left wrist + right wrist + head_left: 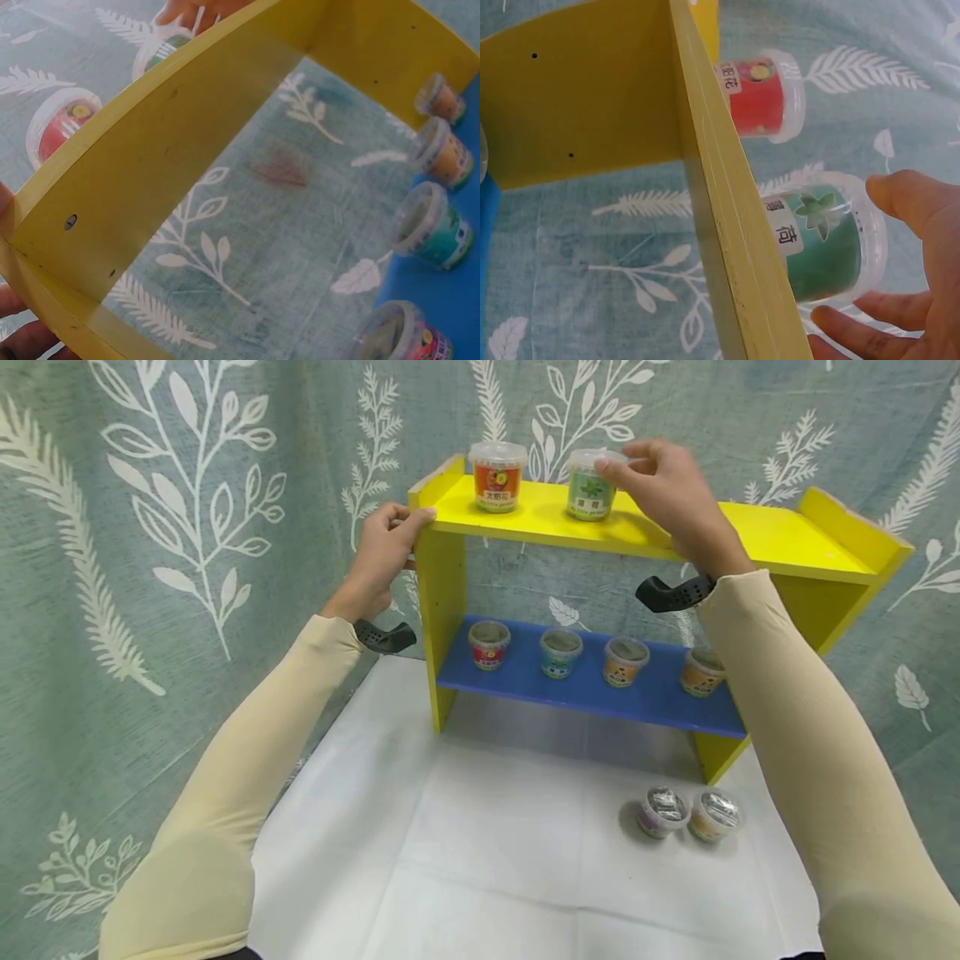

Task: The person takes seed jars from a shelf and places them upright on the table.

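A yellow shelf unit with a blue lower board stands on a white cloth. My left hand grips its upper left corner, thumb on the front edge and fingers behind the side panel. On the yellow top board sits a green-labelled lidded plastic tub, upright. My right hand holds this tub by its lid; the right wrist view has the thumb at one side of the rim and fingers at the other. To its left stands a red-orange lidded tub, untouched.
Several open-topped tubs stand in a row on the blue board, among them a red one and a teal one. Two silver-topped tubs, one purple and one yellowish, are on the white cloth. A leaf-patterned curtain hangs behind.
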{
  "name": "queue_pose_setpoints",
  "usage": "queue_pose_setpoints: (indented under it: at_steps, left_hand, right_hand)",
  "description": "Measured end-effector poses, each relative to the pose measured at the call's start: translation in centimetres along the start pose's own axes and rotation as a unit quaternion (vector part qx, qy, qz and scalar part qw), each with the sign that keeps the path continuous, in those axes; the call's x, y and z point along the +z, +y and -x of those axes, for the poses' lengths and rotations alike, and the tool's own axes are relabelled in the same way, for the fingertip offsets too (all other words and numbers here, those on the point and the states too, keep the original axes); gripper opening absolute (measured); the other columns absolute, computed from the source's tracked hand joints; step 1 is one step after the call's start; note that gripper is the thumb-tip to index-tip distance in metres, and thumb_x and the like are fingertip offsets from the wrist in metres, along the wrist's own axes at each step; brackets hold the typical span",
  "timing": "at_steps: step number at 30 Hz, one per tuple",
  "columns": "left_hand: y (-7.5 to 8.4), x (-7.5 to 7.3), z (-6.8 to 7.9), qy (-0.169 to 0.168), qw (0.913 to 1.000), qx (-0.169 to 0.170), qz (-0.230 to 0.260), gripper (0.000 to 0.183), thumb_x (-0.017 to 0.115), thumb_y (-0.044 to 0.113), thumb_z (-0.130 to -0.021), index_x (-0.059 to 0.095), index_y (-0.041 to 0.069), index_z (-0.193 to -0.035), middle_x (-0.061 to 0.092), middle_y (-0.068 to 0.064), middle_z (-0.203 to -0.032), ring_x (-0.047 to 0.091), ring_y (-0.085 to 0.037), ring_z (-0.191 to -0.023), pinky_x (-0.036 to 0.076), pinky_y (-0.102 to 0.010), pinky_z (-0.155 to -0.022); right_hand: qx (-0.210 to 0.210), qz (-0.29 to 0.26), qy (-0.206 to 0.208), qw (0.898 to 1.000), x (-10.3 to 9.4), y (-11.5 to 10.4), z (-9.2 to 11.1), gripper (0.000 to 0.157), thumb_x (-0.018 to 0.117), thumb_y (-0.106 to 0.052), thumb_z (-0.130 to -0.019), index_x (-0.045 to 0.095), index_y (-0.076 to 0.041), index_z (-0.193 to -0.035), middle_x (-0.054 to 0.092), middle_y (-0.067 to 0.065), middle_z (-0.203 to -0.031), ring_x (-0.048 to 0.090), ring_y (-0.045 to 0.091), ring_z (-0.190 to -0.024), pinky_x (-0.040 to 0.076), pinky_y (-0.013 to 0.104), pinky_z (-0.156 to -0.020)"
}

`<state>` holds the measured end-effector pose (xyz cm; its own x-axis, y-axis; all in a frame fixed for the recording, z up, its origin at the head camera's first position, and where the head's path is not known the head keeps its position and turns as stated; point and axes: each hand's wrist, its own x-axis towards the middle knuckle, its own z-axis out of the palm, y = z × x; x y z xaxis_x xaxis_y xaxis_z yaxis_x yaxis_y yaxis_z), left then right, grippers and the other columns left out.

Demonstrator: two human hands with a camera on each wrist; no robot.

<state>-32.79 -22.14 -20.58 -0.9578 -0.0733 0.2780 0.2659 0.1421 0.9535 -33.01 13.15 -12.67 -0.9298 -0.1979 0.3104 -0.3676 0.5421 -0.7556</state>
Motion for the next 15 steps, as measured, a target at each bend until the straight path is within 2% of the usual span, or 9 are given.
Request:
queue_pose_setpoints:
  at_steps: [5, 8, 15]
  left_hand:
    - [-0.1, 0.0, 0.1, -0.001, 1.0, 0.006, -0.005, 0.036, 0.067, 0.046, -0.099, 0.059, 0.016, -0.117, 0.058, -0.004, -0.106, 0.057, -0.02, -0.093, 0.048, -0.038, -0.082]
    - [-0.2, 0.0, 0.1, 0.002, 0.9999, 0.011, -0.012, 0.036, 0.067, 0.046, -0.099, 0.059, 0.016, -0.117, 0.058, -0.003, -0.105, 0.056, -0.019, -0.092, 0.049, -0.039, -0.084]
    - [-0.1, -0.1, 0.1, 0.004, 0.9996, 0.016, -0.021, 0.035, 0.066, 0.046, -0.099, 0.059, 0.015, -0.115, 0.057, -0.003, -0.104, 0.055, -0.018, -0.091, 0.048, -0.038, -0.082]
  right_hand:
    - [0.006, -0.011, -0.006, 1.0, 0.3, 0.1, -0.4, 0.08, 0.059, -0.058, -0.099, 0.03, -0.019, -0.162, 0.035, 0.009, -0.163, 0.033, 0.025, -0.15, 0.027, 0.042, -0.121]
    - [0.005, -0.037, -0.015, 0.999, 0.4, 0.3, -0.7, 0.08, 0.061, -0.055, -0.1, 0.029, -0.017, -0.163, 0.033, 0.008, -0.164, 0.032, 0.027, -0.15, 0.026, 0.039, -0.122]
    - [-0.023, -0.089, -0.032, 0.995, 0.7, 0.3, -1.1, 0.07, 0.063, -0.043, -0.102, 0.037, -0.012, -0.159, 0.045, 0.011, -0.154, 0.044, 0.022, -0.139, 0.032, 0.039, -0.119]
